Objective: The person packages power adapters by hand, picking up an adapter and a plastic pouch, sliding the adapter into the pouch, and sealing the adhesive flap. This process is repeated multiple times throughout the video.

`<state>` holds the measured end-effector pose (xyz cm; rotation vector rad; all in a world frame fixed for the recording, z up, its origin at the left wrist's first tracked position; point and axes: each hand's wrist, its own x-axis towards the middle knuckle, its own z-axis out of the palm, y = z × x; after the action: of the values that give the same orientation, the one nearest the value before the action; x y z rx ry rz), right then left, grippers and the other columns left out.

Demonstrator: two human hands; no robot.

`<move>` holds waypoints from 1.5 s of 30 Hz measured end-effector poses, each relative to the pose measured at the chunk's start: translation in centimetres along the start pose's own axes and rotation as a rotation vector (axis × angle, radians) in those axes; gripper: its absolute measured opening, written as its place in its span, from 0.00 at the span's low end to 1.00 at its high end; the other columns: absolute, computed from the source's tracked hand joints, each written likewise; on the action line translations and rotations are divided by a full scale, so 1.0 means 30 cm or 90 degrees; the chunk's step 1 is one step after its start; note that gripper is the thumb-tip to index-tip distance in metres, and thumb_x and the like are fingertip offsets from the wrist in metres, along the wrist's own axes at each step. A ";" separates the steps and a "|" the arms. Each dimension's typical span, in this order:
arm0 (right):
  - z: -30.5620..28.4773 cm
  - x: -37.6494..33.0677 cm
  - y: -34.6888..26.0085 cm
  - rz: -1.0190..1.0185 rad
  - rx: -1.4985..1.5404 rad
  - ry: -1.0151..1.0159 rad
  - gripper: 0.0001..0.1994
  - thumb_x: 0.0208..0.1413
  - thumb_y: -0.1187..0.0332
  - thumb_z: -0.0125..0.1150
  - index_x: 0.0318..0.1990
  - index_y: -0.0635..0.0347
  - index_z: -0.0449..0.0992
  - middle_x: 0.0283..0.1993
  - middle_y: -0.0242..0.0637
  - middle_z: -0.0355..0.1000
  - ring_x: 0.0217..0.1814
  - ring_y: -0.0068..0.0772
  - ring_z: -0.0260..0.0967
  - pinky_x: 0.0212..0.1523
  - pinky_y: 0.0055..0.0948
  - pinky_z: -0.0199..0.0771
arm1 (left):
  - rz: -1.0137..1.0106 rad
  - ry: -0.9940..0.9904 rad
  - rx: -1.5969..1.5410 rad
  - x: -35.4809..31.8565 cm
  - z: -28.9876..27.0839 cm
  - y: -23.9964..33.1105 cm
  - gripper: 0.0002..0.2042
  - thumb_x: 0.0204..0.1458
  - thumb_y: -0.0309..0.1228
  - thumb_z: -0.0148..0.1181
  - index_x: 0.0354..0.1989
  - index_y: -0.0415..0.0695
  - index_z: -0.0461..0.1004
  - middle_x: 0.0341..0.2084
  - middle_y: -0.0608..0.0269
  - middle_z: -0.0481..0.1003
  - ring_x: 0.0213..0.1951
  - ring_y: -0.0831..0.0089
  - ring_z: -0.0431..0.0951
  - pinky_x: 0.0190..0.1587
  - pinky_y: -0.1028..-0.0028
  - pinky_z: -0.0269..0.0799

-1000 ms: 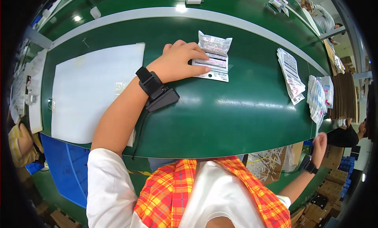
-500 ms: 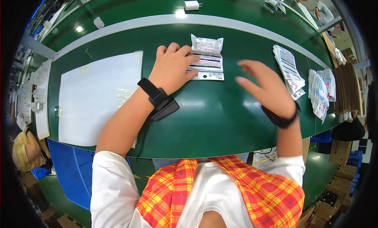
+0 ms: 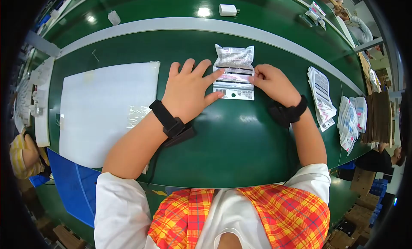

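Note:
A white printed plastic packet (image 3: pixel 234 56) lies flat on the green table in front of me, its hole-punched end nearest me. My left hand (image 3: pixel 186 88) is open with fingers spread. Its index finger and thumb rest on the packet's left part. At the packet's right edge, my right hand (image 3: pixel 274 83) has its fingers curled in and thumb and index finger closed on that edge. A black strap with a dark box circles each wrist.
A white sheet (image 3: pixel 107 116) covers the table's left side. To the right lie a stack of printed packets (image 3: pixel 321 94), another pile of packets (image 3: pixel 348 120) and brown cardboard (image 3: pixel 377 118). A white plug adapter (image 3: pixel 228 10) sits beyond the pale ledge (image 3: pixel 206 24).
My right hand has moved left to the packet's right edge, and its fingers have closed there. My left hand stays on the packet. The whole view has shifted slightly.

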<state>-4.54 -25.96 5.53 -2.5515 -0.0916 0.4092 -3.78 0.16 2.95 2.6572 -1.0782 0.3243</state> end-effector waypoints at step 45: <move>0.073 0.066 -0.214 -0.335 -0.085 -0.162 0.10 0.50 0.72 0.57 0.41 0.59 0.76 0.39 0.47 0.74 0.43 0.51 0.72 0.43 0.42 0.71 | -0.009 -0.027 -0.296 0.053 0.006 -0.060 0.20 0.64 0.42 0.41 0.60 0.47 0.68 0.55 0.53 0.71 0.61 0.59 0.66 0.66 0.50 0.51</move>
<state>-3.21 -19.11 6.65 -2.4604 -0.8860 0.5242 -1.36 0.31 2.98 2.2619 -1.0018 0.0079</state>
